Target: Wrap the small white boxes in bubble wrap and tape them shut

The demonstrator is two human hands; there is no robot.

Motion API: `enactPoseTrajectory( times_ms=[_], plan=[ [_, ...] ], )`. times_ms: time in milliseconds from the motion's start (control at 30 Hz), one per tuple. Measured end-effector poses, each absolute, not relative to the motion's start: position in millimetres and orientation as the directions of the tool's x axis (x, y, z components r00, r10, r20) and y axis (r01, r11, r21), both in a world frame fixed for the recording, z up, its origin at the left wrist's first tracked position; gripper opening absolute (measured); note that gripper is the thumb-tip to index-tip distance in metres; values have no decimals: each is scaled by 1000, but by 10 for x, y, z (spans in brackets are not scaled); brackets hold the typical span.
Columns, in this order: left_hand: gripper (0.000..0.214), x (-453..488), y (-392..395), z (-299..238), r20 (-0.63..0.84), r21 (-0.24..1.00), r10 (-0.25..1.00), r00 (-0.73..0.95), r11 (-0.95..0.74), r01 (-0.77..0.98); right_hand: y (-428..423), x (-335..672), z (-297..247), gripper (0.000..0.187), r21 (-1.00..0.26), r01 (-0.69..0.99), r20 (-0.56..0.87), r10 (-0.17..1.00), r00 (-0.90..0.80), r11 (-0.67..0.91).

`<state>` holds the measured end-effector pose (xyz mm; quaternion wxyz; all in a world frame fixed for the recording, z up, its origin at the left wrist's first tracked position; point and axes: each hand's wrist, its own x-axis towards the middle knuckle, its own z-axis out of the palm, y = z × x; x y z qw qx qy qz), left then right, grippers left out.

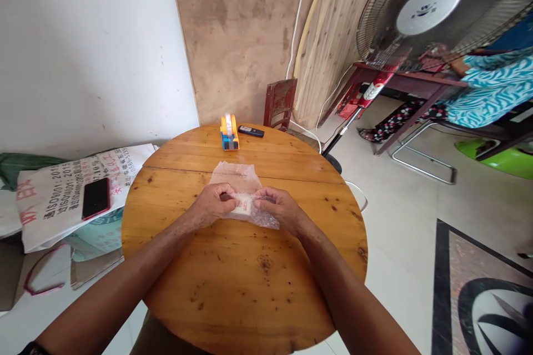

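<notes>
A sheet of bubble wrap (235,172) lies on the round wooden table (245,288) in front of me. On it rests a small white block-like item with red print (245,204), partly under the clear wrap; its exact kind does not show. My left hand (213,202) pinches the wrap at the item's left side, thumb and fingers together. From the right, my right hand (280,208) pinches the wrap by the item's other end. Beyond the sheet stands an orange and blue tape dispenser (229,133) with a roll of tape in it.
Beside the dispenser lies a dark handheld device (251,131). To the left, a phone (96,198) rests on printed white sacks (62,188). A standing fan (428,8) is at the right, in front of a seated person (495,89). A red chair (280,104) stands behind the table.
</notes>
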<state>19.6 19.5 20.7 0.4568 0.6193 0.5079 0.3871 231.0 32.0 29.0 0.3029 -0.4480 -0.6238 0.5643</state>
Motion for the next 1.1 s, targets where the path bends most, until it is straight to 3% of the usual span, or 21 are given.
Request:
enactPoseTrajectory(
  times_ms=[167, 400, 933, 1000, 1100],
  plan=[
    [22, 181, 136, 219, -58, 972, 970, 234, 1, 234, 234, 2388, 323, 26, -946, 320, -95, 892, -441, 57],
    [22, 210, -65, 288, -135, 969, 950, 281, 67, 240, 112, 2429, 400, 11, -756, 582, -42, 866, -499, 299],
    [16, 220, -2, 368, -92, 961, 924, 370, -15, 276, 86, 2435, 390, 8, -530, 769, -4, 905, -425, 359],
    [16, 217, 11, 371, -105, 961, 919, 379, -4, 276, 70, 2457, 368, 12, -498, 767, 68, 901, -429, 404],
    [17, 206, 27, 381, -118, 958, 914, 388, 2, 286, 8, 2426, 380, 20, -450, 674, 339, 810, -479, 586]
  ],
)
